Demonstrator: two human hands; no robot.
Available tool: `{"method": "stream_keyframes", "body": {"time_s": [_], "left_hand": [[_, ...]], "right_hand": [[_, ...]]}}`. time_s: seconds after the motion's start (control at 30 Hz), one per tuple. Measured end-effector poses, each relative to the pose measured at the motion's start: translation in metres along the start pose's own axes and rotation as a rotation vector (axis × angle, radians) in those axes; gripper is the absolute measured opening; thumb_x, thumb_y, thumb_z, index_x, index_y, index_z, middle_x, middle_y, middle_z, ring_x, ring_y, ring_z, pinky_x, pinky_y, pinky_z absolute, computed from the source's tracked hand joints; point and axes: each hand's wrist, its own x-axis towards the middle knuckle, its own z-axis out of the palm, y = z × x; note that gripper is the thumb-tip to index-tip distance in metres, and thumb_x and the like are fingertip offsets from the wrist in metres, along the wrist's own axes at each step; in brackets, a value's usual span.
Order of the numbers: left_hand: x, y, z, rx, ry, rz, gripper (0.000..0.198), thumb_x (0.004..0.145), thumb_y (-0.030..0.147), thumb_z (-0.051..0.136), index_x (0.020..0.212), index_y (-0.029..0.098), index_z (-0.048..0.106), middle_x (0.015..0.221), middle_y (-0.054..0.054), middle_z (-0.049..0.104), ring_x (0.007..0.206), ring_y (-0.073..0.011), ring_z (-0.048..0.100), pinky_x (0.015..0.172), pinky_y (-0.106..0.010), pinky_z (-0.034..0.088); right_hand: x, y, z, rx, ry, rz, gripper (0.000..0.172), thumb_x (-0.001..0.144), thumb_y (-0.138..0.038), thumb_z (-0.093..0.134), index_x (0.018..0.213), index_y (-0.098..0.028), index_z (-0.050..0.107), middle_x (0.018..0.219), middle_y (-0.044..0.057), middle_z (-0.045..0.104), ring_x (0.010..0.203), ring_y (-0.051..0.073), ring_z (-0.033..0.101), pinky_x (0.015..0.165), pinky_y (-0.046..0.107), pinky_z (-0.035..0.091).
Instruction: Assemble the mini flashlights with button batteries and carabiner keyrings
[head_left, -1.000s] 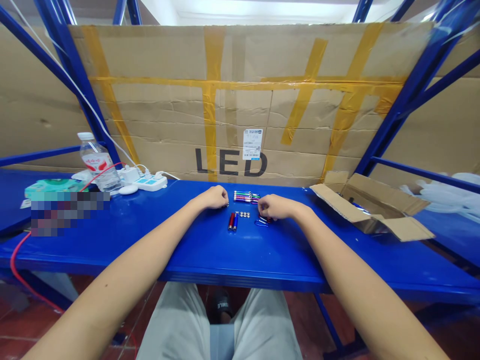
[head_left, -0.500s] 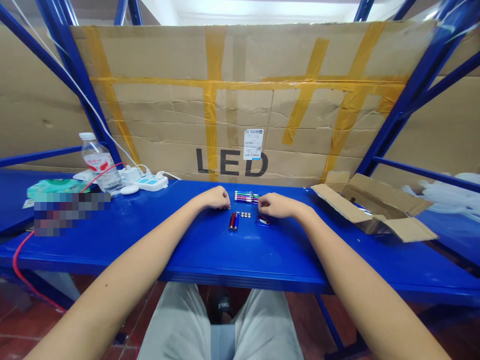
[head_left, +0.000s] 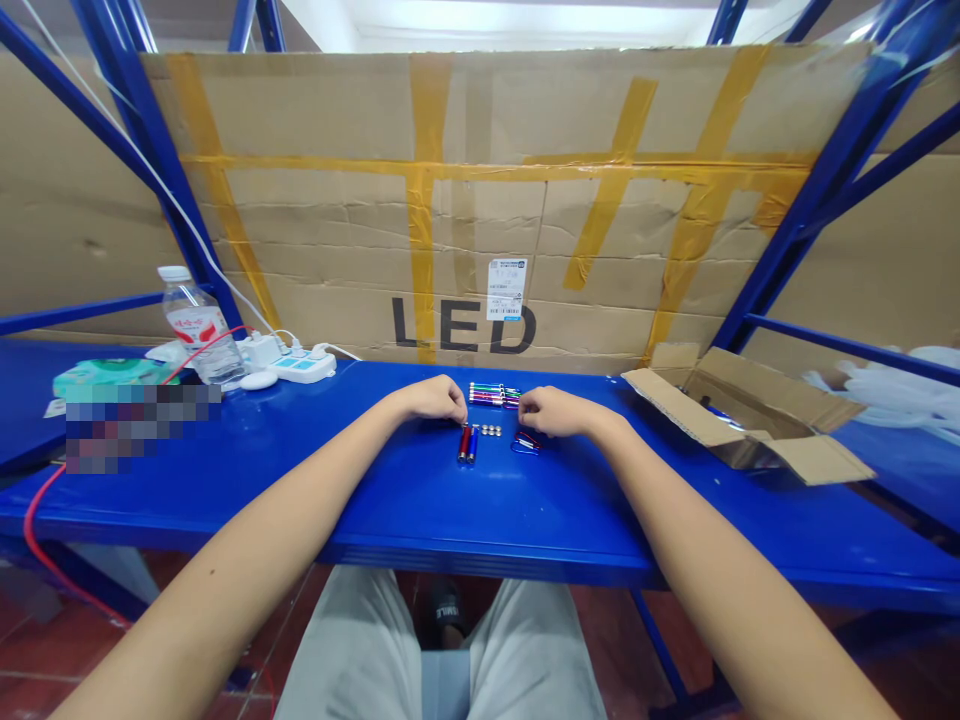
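My left hand (head_left: 441, 398) is closed in a pinch just above the top end of a small red metal tube (head_left: 464, 444). Whatever sits between those fingertips is too small to make out. Side by side with the red tube lies a matching blue tube (head_left: 472, 445). Several small silver button cells (head_left: 492, 431) are grouped to their right. My right hand (head_left: 551, 412) rests on the table with curled fingers, their contents hidden. In front of it lie red and blue carabiner clips (head_left: 526, 442). A row of several coloured metal tubes (head_left: 487, 394) lies between and behind the hands.
An open cardboard box (head_left: 780, 440) stands at right on the blue table (head_left: 480, 510). At left are a water bottle (head_left: 199, 325), a white power strip (head_left: 304, 366), a green packet (head_left: 105, 378) and a red cable (head_left: 37, 505). A large cardboard sheet (head_left: 322, 250) closes off the back.
My left hand has shifted slightly right, its fingertips now at the red tube's top end. My right hand has barely moved.
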Motion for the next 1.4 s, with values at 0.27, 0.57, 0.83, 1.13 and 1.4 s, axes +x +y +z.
{"method": "stream_keyframes", "body": {"time_s": [0.27, 0.57, 0.83, 1.13, 1.4], "left_hand": [[-0.003, 0.006, 0.004, -0.015, 0.019, -0.001, 0.014, 0.061, 0.026, 0.065, 0.068, 0.018, 0.072, 0.068, 0.0, 0.067, 0.065, -0.0124, 0.053, 0.061, -0.023, 0.039], [0.002, 0.001, 0.003, -0.001, 0.233, 0.051, 0.014, 0.071, 0.022, 0.06, 0.077, 0.016, 0.071, 0.077, -0.003, 0.07, 0.07, -0.0144, 0.059, 0.067, -0.025, 0.044], [0.029, 0.003, 0.022, 0.39, 0.318, 0.411, 0.024, 0.087, 0.025, 0.053, 0.1, 0.02, 0.073, 0.105, -0.007, 0.068, 0.101, -0.0213, 0.056, 0.093, -0.033, 0.04], [0.034, 0.006, 0.022, 0.45, 0.271, 0.39, 0.017, 0.083, 0.027, 0.059, 0.09, 0.021, 0.073, 0.097, -0.005, 0.07, 0.093, -0.0216, 0.052, 0.08, -0.03, 0.039], [0.03, 0.008, 0.017, 0.384, 0.252, 0.271, 0.012, 0.077, 0.029, 0.067, 0.083, 0.019, 0.071, 0.083, -0.004, 0.07, 0.075, -0.0179, 0.059, 0.065, -0.026, 0.038]], "right_hand": [[0.0, -0.001, 0.0, 0.039, -0.002, 0.009, 0.012, 0.082, -0.022, 0.055, 0.085, -0.016, 0.066, 0.076, 0.006, 0.067, 0.056, 0.013, 0.056, 0.055, 0.025, 0.039], [0.004, 0.008, 0.0, 0.025, 0.168, -0.045, 0.014, 0.082, -0.019, 0.052, 0.082, -0.016, 0.067, 0.084, 0.006, 0.069, 0.069, 0.015, 0.058, 0.06, 0.024, 0.038], [0.017, 0.017, 0.011, 0.008, 0.274, -0.03, 0.026, 0.083, -0.014, 0.051, 0.097, -0.017, 0.072, 0.095, 0.008, 0.072, 0.081, 0.018, 0.061, 0.07, 0.024, 0.039], [0.024, 0.011, 0.024, -0.045, 0.238, -0.082, 0.018, 0.084, -0.017, 0.052, 0.085, -0.017, 0.07, 0.094, 0.009, 0.072, 0.079, 0.017, 0.061, 0.066, 0.023, 0.037], [0.024, 0.011, 0.022, 0.038, 0.284, -0.121, 0.017, 0.083, -0.016, 0.053, 0.086, -0.017, 0.07, 0.089, 0.006, 0.071, 0.075, 0.015, 0.059, 0.064, 0.023, 0.036]]}}
